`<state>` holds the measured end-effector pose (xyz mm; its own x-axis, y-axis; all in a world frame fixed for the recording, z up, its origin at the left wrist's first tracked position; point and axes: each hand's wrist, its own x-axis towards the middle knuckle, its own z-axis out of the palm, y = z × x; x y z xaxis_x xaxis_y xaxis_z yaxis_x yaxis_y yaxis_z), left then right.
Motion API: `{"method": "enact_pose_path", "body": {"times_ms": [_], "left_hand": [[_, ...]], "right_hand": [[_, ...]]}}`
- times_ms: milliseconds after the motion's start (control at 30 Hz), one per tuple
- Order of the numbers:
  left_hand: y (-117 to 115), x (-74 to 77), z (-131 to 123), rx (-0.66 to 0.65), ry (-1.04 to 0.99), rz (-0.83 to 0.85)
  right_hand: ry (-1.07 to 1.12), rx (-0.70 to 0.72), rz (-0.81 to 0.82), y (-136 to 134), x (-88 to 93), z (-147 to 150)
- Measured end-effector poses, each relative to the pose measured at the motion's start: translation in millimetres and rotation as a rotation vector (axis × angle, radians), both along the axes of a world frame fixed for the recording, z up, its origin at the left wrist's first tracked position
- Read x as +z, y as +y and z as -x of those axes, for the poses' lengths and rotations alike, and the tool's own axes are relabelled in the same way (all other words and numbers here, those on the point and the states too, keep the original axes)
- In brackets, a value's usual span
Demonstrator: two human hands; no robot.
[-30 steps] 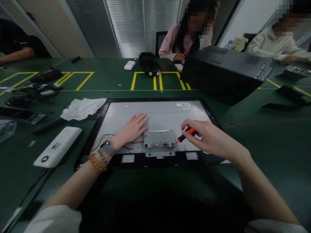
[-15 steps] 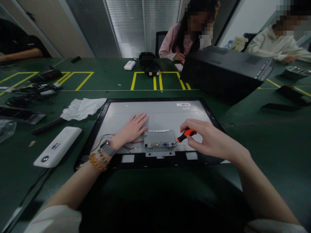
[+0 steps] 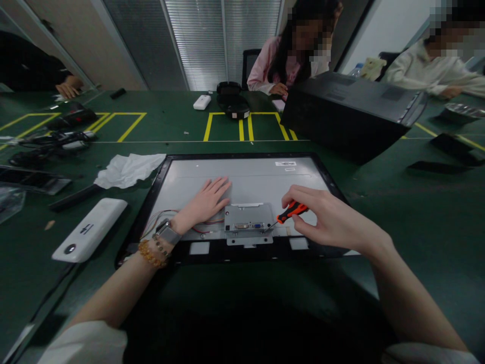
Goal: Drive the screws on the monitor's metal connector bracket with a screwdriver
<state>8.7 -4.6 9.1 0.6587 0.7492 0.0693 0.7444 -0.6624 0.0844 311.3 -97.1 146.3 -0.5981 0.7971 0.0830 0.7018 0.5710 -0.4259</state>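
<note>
A monitor panel (image 3: 250, 182) with a grey metal back and black frame lies flat before me. My left hand (image 3: 206, 202) rests on the metal, fingers spread, left of a small metal bracket box (image 3: 246, 217) that carries video ports. In my right hand (image 3: 318, 215) is an orange and black screwdriver (image 3: 291, 211), pinched by its handle between thumb and fingers. Its shaft slants down left to the right end of the port face; whether the tip sits in a screw is too small to tell. Thin wires (image 3: 159, 217) run under my left wrist.
Left of the panel lie a white power bank (image 3: 91, 230) with a cable, a crumpled white tissue (image 3: 129, 169) and black cables (image 3: 53, 144). A large black casing (image 3: 348, 114) stands behind at right. Several people sit around the green table (image 3: 159, 126).
The screwdriver handle has turned slightly in my right fingers, its tip staying at the port face. My left hand is still. At far left, a co-worker's hand has come forward over the table.
</note>
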Motion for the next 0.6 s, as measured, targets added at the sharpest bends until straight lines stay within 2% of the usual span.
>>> {"method": "enact_pose_path", "body": {"times_ms": [600], "left_hand": [[0.0, -0.7, 0.8, -0.004, -0.023, 0.003]], "right_hand": [[-0.093, -0.067, -0.044, 0.3, -4.6, -0.1]]}}
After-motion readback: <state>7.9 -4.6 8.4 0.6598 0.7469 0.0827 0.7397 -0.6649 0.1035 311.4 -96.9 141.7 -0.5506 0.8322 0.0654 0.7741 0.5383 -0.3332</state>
